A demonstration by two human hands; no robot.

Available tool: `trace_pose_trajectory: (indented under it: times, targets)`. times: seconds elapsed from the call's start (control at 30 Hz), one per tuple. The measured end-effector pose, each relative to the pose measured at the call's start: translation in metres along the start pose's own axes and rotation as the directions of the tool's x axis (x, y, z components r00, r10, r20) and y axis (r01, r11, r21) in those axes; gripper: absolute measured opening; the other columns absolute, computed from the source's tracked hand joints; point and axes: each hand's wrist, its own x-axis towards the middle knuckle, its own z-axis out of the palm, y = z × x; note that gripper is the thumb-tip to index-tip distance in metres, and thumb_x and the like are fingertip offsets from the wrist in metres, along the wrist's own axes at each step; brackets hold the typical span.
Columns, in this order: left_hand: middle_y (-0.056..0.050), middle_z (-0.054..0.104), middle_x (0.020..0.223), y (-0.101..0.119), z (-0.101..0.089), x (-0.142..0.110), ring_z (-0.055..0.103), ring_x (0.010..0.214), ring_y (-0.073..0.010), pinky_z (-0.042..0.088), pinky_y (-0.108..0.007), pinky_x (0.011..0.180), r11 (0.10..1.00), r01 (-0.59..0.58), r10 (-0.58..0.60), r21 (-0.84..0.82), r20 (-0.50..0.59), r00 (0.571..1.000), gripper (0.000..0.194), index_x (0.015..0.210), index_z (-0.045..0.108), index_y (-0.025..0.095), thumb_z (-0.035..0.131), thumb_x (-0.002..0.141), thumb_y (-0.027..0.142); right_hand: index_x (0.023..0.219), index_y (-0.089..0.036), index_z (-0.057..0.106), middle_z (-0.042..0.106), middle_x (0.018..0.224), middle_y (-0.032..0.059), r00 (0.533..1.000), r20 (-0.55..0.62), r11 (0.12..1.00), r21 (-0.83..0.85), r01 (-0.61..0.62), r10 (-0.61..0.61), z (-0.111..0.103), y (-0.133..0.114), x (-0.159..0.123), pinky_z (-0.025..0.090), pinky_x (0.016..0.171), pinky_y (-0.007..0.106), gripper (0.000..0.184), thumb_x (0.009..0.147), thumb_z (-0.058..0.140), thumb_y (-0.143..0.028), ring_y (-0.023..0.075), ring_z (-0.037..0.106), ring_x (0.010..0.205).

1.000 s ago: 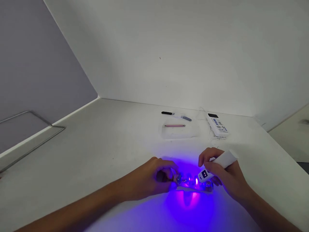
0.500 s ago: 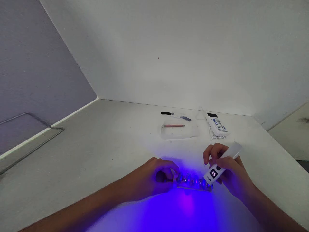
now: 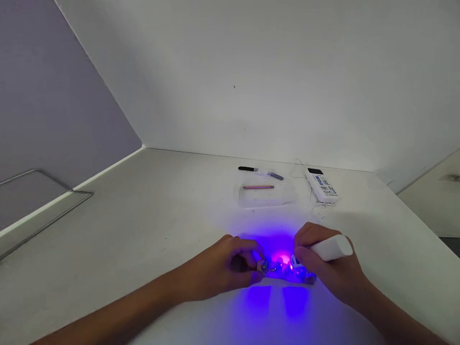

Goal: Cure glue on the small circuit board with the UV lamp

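Note:
My left hand (image 3: pixel 230 266) pinches the left end of a narrow strip (image 3: pixel 305 280) between thumb and fingers. Several small glossy pieces, which look like nail tips, stand in a row along it. The violet glare blurs their shapes. My right hand (image 3: pixel 338 278) is closed round a white handheld UV lamp (image 3: pixel 332 247). The lamp's head points down and left, close over the right half of the row. Violet light falls on the strip and on the white table (image 3: pixel 143 230) in front of and behind it. The right fingers partly cover the lamp's display.
Beyond my hands lies a clear shallow tray (image 3: pixel 266 205) with a pink pen-like tool (image 3: pixel 258 187) on it. Two dark-ended implements (image 3: pixel 247 168) rest behind. A white device (image 3: pixel 323 188) with a cable is at the back right. A bent metal rod (image 3: pixel 46 223) is at the left.
My right hand has turned the lamp and moved it left over the row. Its display has tilted mostly out of sight. The violet glow has shifted onto the pieces. My left hand stays put.

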Motion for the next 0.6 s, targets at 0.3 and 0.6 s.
trace_pose_trajectory:
  times: [0.3,0.6]
  targets:
    - [0.003,0.067,0.074,0.0021,-0.0006,0.0002,0.055,0.063,-0.0111,0.041,-0.019,0.058,1.000,0.012,-0.011,-0.029,0.022,1.000,0.008,0.092,0.071,0.018,0.069,0.085,0.021,0.059,-0.020,0.058,0.053,0.062,-0.0015,0.994,0.043,0.992,0.059,-0.107,0.105,-0.0007,-0.0027,-0.0001,0.039,0.047,0.025,0.025,0.081,0.070,-0.022,0.0118,0.047,0.053]
    - [0.001,0.068,0.077,0.0030,-0.0012,-0.0020,0.056,0.065,-0.0121,0.042,-0.021,0.060,1.000,-0.003,0.004,-0.010,0.019,1.000,0.009,0.094,0.071,0.017,0.069,0.086,0.022,0.061,-0.020,0.060,0.054,0.061,-0.0013,0.990,0.060,0.983,0.124,-0.133,0.126,-0.0042,0.0011,0.0008,0.039,0.046,0.024,0.025,0.083,0.071,-0.027,0.0127,0.047,0.055]
